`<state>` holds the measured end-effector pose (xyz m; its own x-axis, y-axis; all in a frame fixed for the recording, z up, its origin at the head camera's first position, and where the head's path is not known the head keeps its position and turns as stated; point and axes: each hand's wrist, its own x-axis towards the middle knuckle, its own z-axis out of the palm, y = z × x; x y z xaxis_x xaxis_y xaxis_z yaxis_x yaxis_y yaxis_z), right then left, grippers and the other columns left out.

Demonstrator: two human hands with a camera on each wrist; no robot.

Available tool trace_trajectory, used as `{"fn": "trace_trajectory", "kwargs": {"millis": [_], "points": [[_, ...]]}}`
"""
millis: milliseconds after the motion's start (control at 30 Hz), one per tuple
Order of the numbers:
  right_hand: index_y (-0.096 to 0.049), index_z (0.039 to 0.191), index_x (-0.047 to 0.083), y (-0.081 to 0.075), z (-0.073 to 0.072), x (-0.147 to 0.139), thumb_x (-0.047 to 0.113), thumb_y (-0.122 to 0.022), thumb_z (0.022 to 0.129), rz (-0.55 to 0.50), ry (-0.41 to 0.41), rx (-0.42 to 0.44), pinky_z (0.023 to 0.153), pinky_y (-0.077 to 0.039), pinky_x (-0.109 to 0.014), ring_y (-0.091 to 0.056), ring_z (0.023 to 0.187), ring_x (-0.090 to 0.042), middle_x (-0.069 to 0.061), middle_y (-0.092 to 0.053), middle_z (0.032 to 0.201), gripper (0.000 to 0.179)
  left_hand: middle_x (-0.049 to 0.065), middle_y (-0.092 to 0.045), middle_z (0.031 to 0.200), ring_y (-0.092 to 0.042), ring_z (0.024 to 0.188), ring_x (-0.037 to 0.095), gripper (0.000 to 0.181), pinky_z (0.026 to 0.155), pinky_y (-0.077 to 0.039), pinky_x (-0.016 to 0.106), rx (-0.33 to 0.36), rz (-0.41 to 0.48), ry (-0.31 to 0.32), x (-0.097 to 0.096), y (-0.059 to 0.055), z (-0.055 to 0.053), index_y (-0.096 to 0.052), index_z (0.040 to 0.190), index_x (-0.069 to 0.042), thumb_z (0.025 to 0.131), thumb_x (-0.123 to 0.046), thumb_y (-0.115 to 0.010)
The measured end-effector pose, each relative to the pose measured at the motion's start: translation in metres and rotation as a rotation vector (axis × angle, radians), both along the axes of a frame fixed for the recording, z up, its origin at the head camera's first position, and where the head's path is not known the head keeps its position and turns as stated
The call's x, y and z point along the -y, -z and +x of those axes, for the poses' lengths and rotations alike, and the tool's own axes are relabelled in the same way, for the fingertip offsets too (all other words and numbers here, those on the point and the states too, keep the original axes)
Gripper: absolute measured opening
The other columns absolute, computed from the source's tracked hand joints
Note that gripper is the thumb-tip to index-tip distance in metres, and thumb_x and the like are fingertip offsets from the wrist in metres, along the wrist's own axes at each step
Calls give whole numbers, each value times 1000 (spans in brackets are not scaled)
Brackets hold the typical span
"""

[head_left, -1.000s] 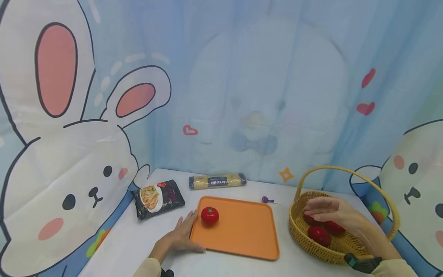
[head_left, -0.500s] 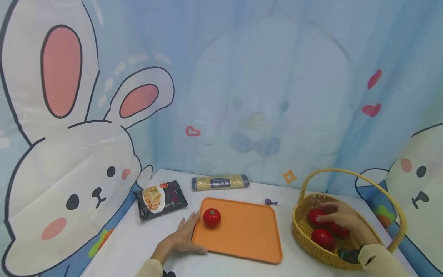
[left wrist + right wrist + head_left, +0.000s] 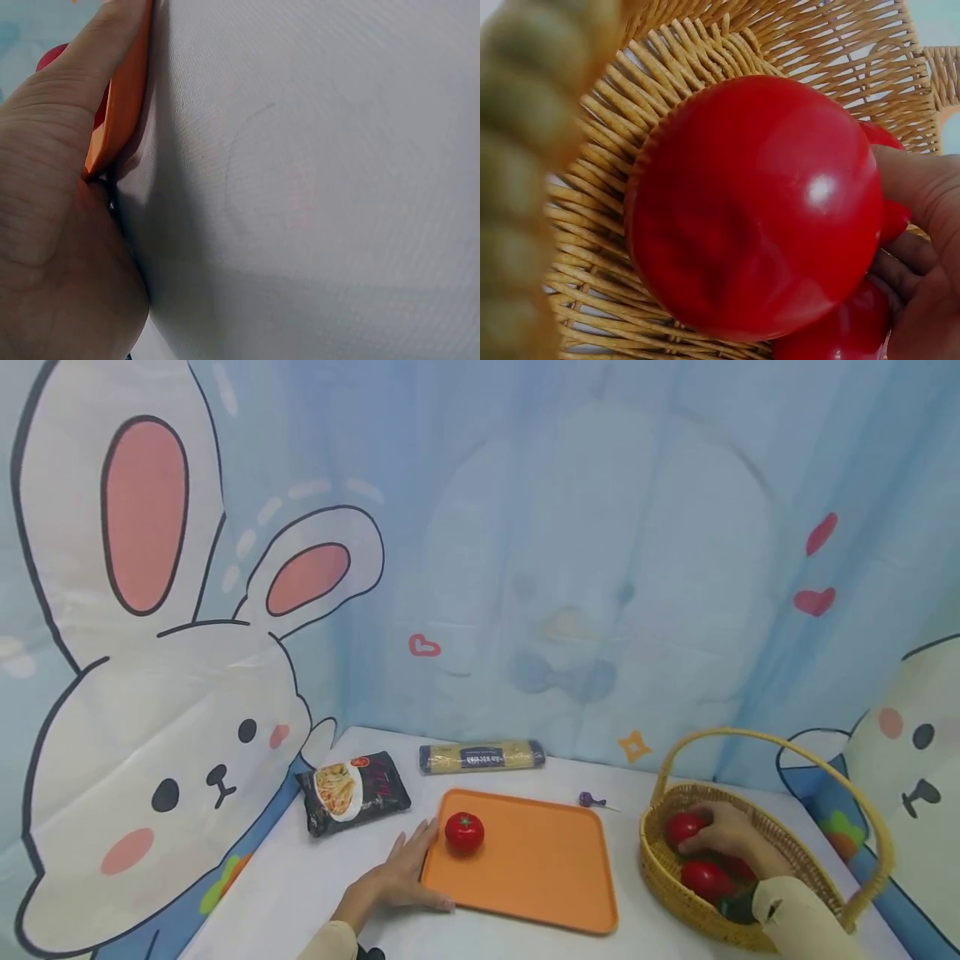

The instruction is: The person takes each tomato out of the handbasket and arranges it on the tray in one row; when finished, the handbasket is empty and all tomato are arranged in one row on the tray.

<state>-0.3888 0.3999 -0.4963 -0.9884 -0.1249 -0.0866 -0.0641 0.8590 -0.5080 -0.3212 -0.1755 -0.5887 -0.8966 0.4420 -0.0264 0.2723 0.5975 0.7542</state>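
My left hand (image 3: 401,872) rests on the table at the left front corner of an orange tray (image 3: 536,868), its fingers straight along the side. In the left wrist view, my thumb lies against the tray's edge (image 3: 127,97). A red tomato (image 3: 464,834) with a green top sits near the tray's left side. Inside a wicker basket (image 3: 656,881), my right hand (image 3: 726,831) curls its fingers and thumb round a red round fruit (image 3: 682,829). Another red fruit (image 3: 707,881) lies nearer me and fills much of the right wrist view; a third is partly hidden under the hand.
The basket's tall handle (image 3: 772,739) arches over the right arm. Behind the tray lie a yellow pasta packet (image 3: 482,757) and a purple lollipop (image 3: 590,799). A black noodle packet (image 3: 352,793) lies at the left. A printed curtain (image 3: 480,568) hangs behind the table.
My right hand has come down from above the basket onto the red fruit, and its fingers have closed round it. The left hand stays at the tray; the view has shifted slightly.
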Motion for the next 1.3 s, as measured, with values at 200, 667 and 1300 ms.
{"fn": "trace_trajectory", "kwargs": {"millis": [200, 667, 1300], "points": [[-60, 123, -18, -2, 0, -2, 28, -96, 78, 0, -27, 0, 85, -62, -61, -68, 100, -42, -29, -69, 110, 74, 23, -16, 179, -6, 166, 46, 141, 132, 5, 69, 9, -23, 3, -4, -19, 14, -14, 172, -5, 74, -68, -92], [-42, 147, -13, -31, 28, 1, 43, -84, 93, -204, 39, 46, 90, -62, -52, -63, 118, -41, -32, -61, 132, 89, 20, -16, 179, -6, 167, 42, 143, 132, 7, 66, 11, -5, 1, -5, -9, 9, -16, 172, -5, 71, -70, -93], [-56, 142, -5, -83, 100, 57, 14, -77, 99, -543, -226, 5, 86, -67, -35, -70, 107, -16, -7, -71, 126, 51, 22, -16, 179, -7, 167, 42, 143, 133, 7, 63, -16, -16, -7, -2, -5, 7, -17, 172, -5, 70, -71, -92]]}}
